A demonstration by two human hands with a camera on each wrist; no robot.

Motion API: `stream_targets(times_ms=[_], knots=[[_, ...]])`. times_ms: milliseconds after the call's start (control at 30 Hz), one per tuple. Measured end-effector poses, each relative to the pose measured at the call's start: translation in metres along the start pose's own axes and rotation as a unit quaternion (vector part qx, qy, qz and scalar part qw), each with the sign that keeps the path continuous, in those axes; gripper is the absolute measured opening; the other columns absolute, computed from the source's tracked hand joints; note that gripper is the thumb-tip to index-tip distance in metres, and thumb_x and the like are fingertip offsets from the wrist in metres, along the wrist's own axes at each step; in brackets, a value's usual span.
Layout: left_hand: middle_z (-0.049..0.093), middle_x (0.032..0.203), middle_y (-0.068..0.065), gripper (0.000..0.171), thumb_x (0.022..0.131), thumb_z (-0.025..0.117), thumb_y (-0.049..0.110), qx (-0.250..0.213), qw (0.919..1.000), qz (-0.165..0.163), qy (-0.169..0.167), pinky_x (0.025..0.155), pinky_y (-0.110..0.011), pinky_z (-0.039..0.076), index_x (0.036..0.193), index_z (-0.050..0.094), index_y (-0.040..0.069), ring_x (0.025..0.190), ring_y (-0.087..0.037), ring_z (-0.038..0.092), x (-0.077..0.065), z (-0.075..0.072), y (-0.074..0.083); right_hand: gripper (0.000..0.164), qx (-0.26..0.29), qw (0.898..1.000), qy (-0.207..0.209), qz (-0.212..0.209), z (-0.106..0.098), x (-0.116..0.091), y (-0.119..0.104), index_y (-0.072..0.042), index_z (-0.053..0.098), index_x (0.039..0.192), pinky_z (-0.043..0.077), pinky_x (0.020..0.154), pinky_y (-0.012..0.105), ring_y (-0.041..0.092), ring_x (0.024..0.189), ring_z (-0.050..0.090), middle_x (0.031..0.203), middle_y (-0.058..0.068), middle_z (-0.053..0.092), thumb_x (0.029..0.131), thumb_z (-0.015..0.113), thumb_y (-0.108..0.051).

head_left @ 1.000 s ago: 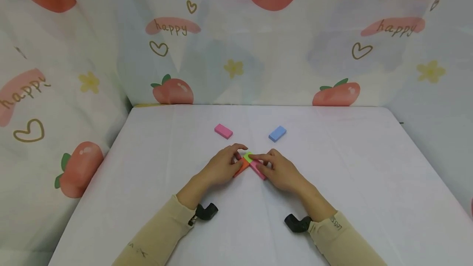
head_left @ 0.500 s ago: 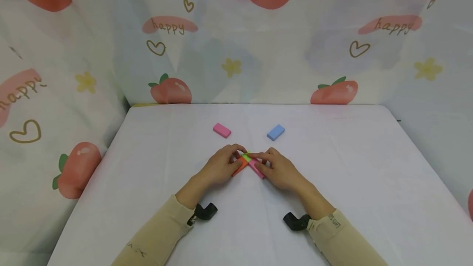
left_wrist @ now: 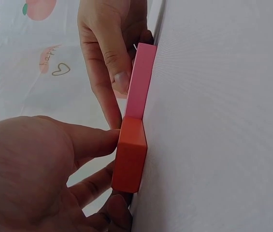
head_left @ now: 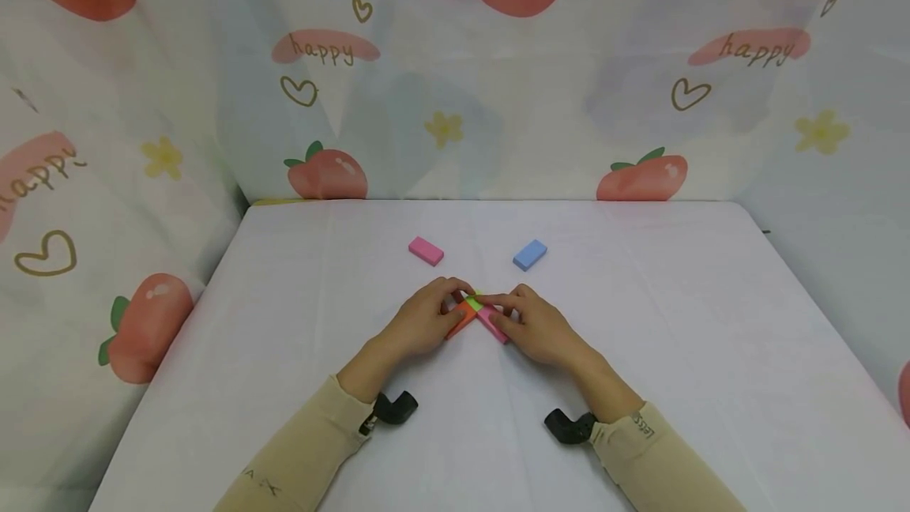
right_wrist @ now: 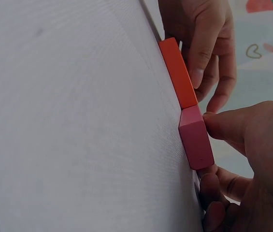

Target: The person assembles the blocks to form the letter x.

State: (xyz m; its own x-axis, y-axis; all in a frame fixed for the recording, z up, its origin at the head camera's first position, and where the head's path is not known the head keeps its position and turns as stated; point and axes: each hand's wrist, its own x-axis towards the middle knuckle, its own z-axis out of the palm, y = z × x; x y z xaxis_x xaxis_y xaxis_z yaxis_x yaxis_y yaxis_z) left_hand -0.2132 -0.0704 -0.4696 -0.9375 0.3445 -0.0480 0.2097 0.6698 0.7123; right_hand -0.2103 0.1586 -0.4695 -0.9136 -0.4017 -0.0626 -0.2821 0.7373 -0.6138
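On the white table, an orange block and a pink block lie flat and slanted, meeting at their far ends like a V turned upside down. My left hand pinches the orange block between thumb and fingers. The pink one is pinched by my right hand. A lime-green block sits at the peak, partly covered by both index fingertips. In the left wrist view, the orange block and the pink block touch at a corner.
Farther back on the table lie a second pink block, to the left, and a blue block, to the right. A printed cloth backdrop rises behind the table's far edge.
My left index fingertip has come down to the lime-green block's far edge. The head view has shifted slightly; the blocks and the right hand stay nearly in place.
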Motion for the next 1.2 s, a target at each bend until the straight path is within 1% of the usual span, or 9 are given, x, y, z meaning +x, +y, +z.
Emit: stream_targets(times_ms=[233, 467, 700, 1000, 1200], knots=[[0.064, 0.115, 0.005, 0.028, 0.103, 0.064, 0.024, -0.002, 1.0, 0.003, -0.003, 0.068, -0.029, 0.045, 0.131, 0.063, 0.028, 0.085, -0.014, 0.054, -0.0002, 0.0002, -0.002, 0.039, 0.002, 1.0, -0.004, 0.002, -0.0001, -0.0013, -0.001, -0.029, 0.066, 0.141, 0.038, 0.065, 0.03, 0.015, 0.078, 0.048, 0.099, 0.002, 0.054, 0.103, 0.064, -0.021], [0.064, 0.116, 0.007, 0.027, 0.104, 0.063, 0.024, 0.001, 1.0, 0.003, -0.004, 0.071, -0.03, 0.047, 0.13, 0.063, 0.029, 0.088, -0.014, 0.056, 0.002, 0.0009, -0.0047, 0.039, 0.006, 1.0, -0.005, 0.008, 0.0003, -0.0013, -0.0013, -0.03, 0.066, 0.141, 0.039, 0.068, 0.031, 0.015, 0.08, 0.049, 0.1, 0.002, 0.055, 0.103, 0.064, -0.022], [0.063, 0.112, 0.007, 0.02, 0.103, 0.064, 0.024, -0.004, 1.0, 0.001, 0.0, 0.07, -0.03, 0.047, 0.123, 0.066, 0.027, 0.086, -0.014, 0.056, 0.0021, 0.0015, -0.0071, 0.038, 0.007, 1.0, -0.007, 0.011, 0.0007, -0.0002, -0.0014, -0.032, 0.066, 0.14, 0.037, 0.067, 0.03, 0.015, 0.078, 0.048, 0.099, 0.001, 0.053, 0.103, 0.063, -0.024], [0.063, 0.112, 0.01, 0.022, 0.103, 0.064, 0.026, -0.002, 1.0, 0.001, -0.004, 0.072, -0.03, 0.047, 0.124, 0.072, 0.028, 0.087, -0.012, 0.057, 0.0034, 0.0007, -0.0075, 0.038, 0.0, 1.0, 0.001, -0.007, 0.0009, 0.0003, -0.0002, -0.031, 0.066, 0.139, 0.038, 0.065, 0.031, 0.015, 0.075, 0.048, 0.098, 0.001, 0.054, 0.102, 0.064, -0.022], [0.063, 0.11, 0.01, 0.023, 0.103, 0.065, 0.025, -0.001, 1.0, -0.002, -0.002, 0.072, -0.029, 0.047, 0.123, 0.073, 0.029, 0.088, -0.013, 0.056, 0.0031, -0.0006, -0.0058, 0.037, 0.0, 1.0, 0.008, -0.018, 0.0009, 0.0018, 0.0002, -0.03, 0.066, 0.139, 0.038, 0.063, 0.03, 0.014, 0.075, 0.049, 0.096, 0.001, 0.055, 0.103, 0.064, -0.023]])
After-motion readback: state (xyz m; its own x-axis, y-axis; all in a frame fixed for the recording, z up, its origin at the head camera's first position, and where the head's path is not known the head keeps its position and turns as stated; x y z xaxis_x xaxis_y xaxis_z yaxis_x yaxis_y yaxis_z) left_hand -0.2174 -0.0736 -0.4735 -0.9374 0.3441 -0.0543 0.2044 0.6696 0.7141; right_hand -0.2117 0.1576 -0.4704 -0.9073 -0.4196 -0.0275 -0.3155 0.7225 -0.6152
